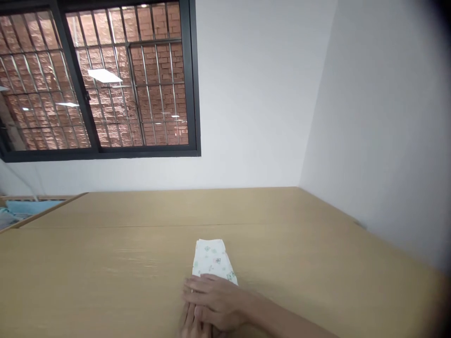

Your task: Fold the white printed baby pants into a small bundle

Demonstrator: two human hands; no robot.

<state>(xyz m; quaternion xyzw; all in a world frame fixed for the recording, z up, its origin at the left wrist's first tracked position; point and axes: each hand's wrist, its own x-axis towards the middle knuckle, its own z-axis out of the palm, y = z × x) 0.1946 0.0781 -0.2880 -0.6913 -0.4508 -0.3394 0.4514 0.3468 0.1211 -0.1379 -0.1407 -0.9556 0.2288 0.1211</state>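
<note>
A small white cloth [212, 259] with a faint green and pink print lies folded into a narrow strip on the light wooden table [105, 272]. My right hand [214, 303] reaches in from the lower right and lies flat on the near end of the cloth, fingers stretched out together and pointing left. Under it, at the bottom edge of the view, the fingers of my left hand [192, 325] show, also lying flat on the table or the cloth's near end. Most of that hand is hidden. Neither hand grips anything.
The table runs back to a white wall [253, 117] and meets a second white wall on the right. A black-framed window [98, 80] with a grille faces a brick wall at upper left. A wooden frame with blue fabric [31, 206] stands at the far left.
</note>
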